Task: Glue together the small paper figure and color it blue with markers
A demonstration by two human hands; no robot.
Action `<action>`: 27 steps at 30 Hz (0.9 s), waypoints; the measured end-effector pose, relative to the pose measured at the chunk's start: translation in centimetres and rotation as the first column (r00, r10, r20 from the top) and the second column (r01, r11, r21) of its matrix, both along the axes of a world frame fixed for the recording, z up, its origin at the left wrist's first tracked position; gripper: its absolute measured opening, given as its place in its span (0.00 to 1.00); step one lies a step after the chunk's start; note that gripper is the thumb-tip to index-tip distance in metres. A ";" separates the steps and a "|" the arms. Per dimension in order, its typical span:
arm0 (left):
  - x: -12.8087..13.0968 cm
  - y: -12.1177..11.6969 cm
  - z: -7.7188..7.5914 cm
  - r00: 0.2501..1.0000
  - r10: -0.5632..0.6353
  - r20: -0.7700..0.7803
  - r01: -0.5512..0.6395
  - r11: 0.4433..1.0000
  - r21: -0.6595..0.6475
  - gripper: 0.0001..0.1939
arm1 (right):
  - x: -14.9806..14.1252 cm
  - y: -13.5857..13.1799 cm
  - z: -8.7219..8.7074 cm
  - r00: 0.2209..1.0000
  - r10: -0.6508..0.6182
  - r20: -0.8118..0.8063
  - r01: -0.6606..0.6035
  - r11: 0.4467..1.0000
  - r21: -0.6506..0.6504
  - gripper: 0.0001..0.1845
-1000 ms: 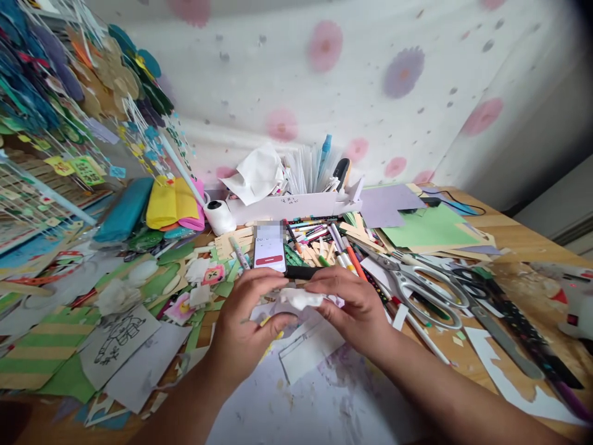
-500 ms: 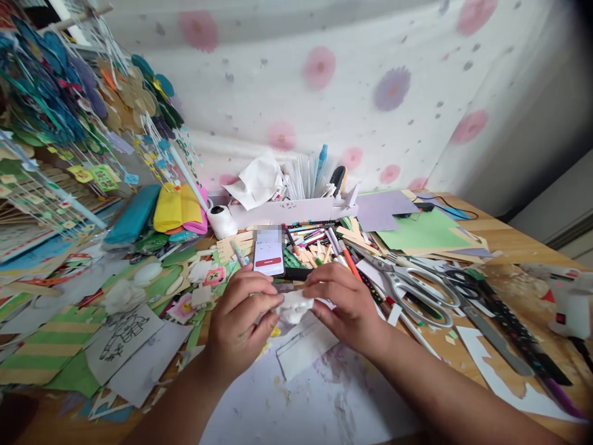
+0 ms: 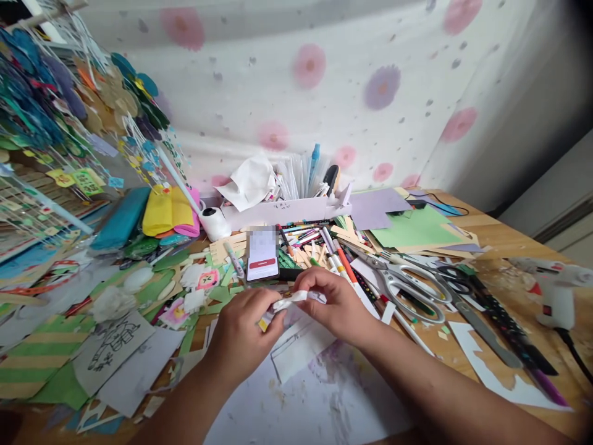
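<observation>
Lying nearest on the wooden bench (image 3: 500,238), one large white sheet (image 3: 301,402) shows smudges and purple stains, and one smaller paper slip (image 3: 301,352) with drawn lines rests on it. Above these, two bare hands face each other: the left hand (image 3: 248,327) pinches one end of a small white piece (image 3: 293,300), and the right hand (image 3: 336,309) grips the other end between thumb and fingers. That single piece sits between them, raised off the slip, its ends partly covered by fingertips; its material cannot be told.

Leftward lie one striped green-and-beige piece (image 3: 41,355), one sheet with a black line drawing (image 3: 113,346) and one plain pale sheet (image 3: 139,374) beside it. Rightward are one white cut-out sheet (image 3: 488,374), one large pair of silver scissors (image 3: 391,284) and one white glue gun (image 3: 556,296).

Just beyond the hands, one phone (image 3: 263,256) lies screen up, one marker (image 3: 235,261) near its left edge. Right of it spreads a heap of pens and sticks (image 3: 317,253), too tangled to count.

Farther back stand one white spool (image 3: 215,225) and one long pale box (image 3: 278,213). Three bundles, one teal (image 3: 121,216), one yellow (image 3: 169,210) and one pink (image 3: 193,216), lie left of the spool. Behind hangs one flowered white cloth (image 3: 231,111).
</observation>
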State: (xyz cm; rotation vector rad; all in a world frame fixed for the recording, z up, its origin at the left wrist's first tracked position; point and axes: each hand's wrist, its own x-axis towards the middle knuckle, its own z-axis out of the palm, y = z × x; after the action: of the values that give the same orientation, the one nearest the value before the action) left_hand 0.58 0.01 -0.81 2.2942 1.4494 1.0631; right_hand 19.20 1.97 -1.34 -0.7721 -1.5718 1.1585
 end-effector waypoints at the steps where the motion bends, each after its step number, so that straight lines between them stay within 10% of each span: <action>1: 0.0 0.0 -0.1 1.000 0.001 0.021 0.000 0.999 -0.038 0.04 | 0.0 0.0 0.1 0.999 0.021 -0.031 -0.022 0.998 -0.057 0.06; 13: 0.7 0.0 -0.1 0.902 0.014 0.431 0.216 0.850 -0.480 0.06 | -0.6 -0.6 0.4 0.885 0.089 -0.456 -0.300 0.858 -0.416 0.05; 21: 0.6 0.1 -0.7 0.804 0.026 0.594 0.371 0.758 -0.536 0.09 | -0.7 -0.8 0.5 0.788 0.050 -0.614 -0.396 0.804 -0.443 0.10; 27: 0.8 0.2 -1.0 0.764 0.099 0.638 0.317 0.803 -0.504 0.13 | -0.5 -0.5 0.8 0.755 0.032 -0.654 -0.406 0.807 -0.429 0.11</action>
State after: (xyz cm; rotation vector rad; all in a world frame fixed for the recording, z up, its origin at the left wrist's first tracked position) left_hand 1.41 0.26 -1.79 1.3535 1.1062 1.0196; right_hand 18.72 1.44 -0.53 -0.4588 -0.7688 1.8759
